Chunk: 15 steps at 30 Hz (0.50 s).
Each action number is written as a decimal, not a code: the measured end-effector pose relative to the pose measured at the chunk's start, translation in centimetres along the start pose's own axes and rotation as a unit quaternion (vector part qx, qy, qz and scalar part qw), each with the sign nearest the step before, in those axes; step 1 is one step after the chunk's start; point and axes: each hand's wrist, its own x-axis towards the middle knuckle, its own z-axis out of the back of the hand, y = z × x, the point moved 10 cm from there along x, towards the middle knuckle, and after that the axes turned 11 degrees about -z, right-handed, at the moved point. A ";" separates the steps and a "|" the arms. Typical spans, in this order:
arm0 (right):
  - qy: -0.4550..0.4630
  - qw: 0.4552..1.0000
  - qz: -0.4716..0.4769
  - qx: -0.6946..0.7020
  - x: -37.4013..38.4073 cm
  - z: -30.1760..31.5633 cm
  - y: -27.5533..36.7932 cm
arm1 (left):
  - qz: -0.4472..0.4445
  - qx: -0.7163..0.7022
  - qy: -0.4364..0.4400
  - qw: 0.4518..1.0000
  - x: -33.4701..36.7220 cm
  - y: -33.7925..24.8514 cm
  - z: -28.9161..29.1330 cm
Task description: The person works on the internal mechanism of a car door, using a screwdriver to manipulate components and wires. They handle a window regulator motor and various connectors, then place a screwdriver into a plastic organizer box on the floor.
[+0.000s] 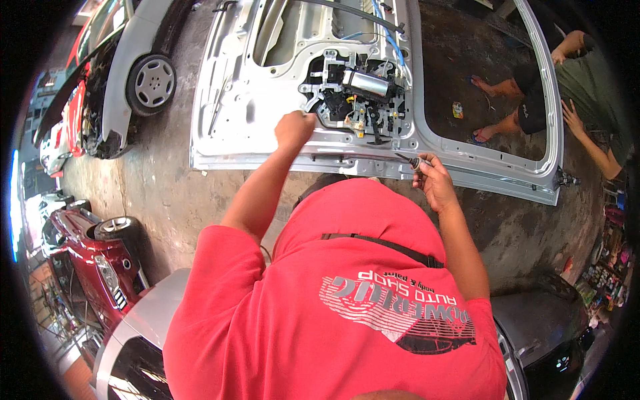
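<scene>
A silver car door [247, 113] lies flat in front of me, its inner side facing up. Set in its middle is a lock and handle mechanism [360, 100] of black, silver and yellow parts. My left hand [295, 131] is closed, fingers curled, over the panel just left of this mechanism; whatever its fingertips hold is hidden. Near the door's front edge, my right hand [435, 179] grips a short screwdriver [417, 162] with a thin dark tip that points left toward the door.
On the far right another person [593, 113] has a hand beside the door's window frame [552, 100]. Blue cable [395, 47] runs along the door near the mechanism. A silver car with a wheel [151, 85] stands at left, and a dark red car [100, 260] lower left.
</scene>
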 end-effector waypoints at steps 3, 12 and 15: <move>-0.016 1.000 -0.009 0.003 -0.3 -0.4 0.1 | -0.021 0.062 0.014 0.998 1.1 6.1 1.4; -0.090 0.995 0.003 0.040 -1.5 0.8 2.5 | -0.092 0.092 0.079 0.988 4.1 6.6 1.8; -0.104 0.992 0.014 0.063 -1.7 0.8 2.2 | -0.260 0.049 -0.007 0.964 4.8 -0.9 4.9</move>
